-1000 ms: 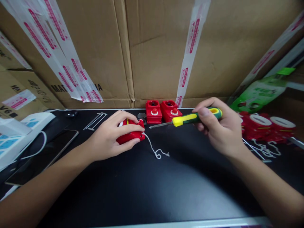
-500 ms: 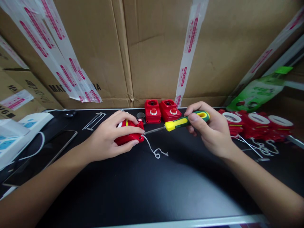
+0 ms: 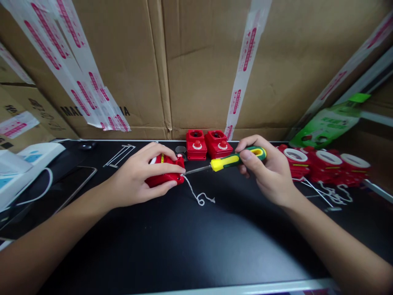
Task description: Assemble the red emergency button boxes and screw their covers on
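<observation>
The left hand [image 3: 147,172] clasps a red device [image 3: 160,179] on the desk [image 3: 190,246], partly hiding it (a white cord [image 3: 193,190] hangs out); the right hand [image 3: 265,174] holds a screwdriver [image 3: 227,161], tip at its edge. Two red boxes [image 3: 197,152] stand behind.

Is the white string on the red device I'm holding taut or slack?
Slack: the white string trails from the red device, curling near its free end.

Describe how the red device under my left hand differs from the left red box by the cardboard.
The left hand grips the red device; no hand touches the left red box. White string trails from the end of the red device, while none shows on the left red box. Both have red casings.
</observation>
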Demonstrator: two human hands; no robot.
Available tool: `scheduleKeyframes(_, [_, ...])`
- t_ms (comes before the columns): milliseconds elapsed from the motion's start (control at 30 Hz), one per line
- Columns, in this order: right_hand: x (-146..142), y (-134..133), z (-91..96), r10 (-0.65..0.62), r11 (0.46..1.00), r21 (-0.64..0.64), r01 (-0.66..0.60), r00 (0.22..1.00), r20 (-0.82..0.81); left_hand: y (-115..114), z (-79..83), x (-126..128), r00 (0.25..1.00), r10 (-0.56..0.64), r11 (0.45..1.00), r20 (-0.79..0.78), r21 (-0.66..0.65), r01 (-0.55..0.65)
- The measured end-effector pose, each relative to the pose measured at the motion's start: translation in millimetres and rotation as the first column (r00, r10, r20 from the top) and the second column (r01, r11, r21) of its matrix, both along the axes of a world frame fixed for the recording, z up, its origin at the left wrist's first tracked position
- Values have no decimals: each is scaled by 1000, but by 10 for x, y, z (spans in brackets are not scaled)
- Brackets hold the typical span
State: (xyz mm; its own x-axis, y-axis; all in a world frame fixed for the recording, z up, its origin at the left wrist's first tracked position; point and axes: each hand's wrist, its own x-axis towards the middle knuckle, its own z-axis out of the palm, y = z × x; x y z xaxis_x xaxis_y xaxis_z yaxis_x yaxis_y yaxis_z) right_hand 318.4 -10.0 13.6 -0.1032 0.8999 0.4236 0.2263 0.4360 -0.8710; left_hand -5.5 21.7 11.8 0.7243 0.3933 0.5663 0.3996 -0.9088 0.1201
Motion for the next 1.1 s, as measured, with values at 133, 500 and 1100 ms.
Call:
scheduleKeyframes(133, [-5,1,-12,2,1000,-9,-2,1000,-10,2,-2,4,1000,1,1000,-5,5,-1])
scheduleKeyframes(500, [150,-3,116,143,990,-20,-142,972,188,13,6,15,1000,-20,999,22,30,19])
scheduleKeyframes(1100, [172,0,178,196,971,-187,-149,943,269,-6,-2,40,997,-71,997,6,-2,71])
